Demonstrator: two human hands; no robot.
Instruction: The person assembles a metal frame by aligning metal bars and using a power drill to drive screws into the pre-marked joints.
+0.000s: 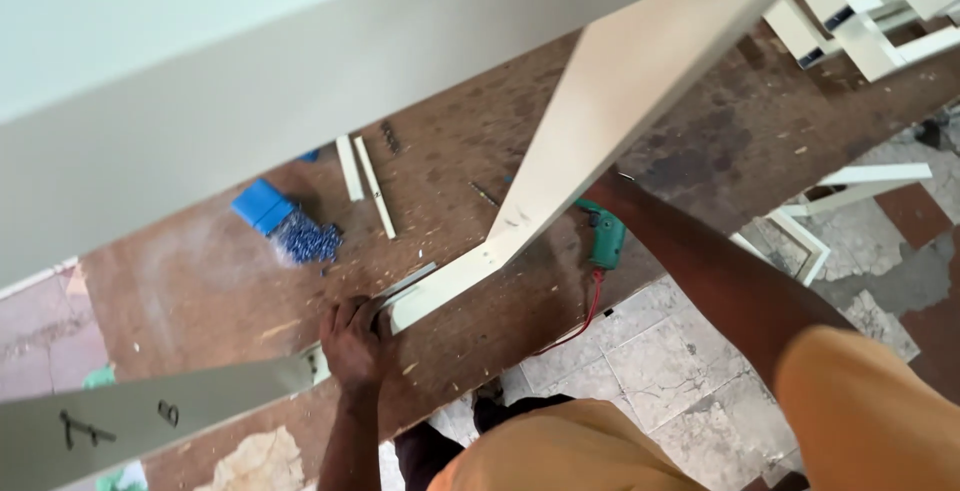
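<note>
Left hand [355,343] presses its grip closed on the white frame corner [420,296] atop the worktop [200,281]; right grip, hidden behind the board, seemingly reaches the green drill [604,234] — fastening likely follows.

single head view, steep downward over workbench [200,281], close; near board perhaps blurred.

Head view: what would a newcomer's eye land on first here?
The big cream-white board slants across the middle, blocking much of the worn brown workbench. The left hand presses on a white strip at the bench's near edge. The right arm reaches behind the board toward a green power drill; that hand is hidden. A blue box with spilled screws lies at left.
</note>
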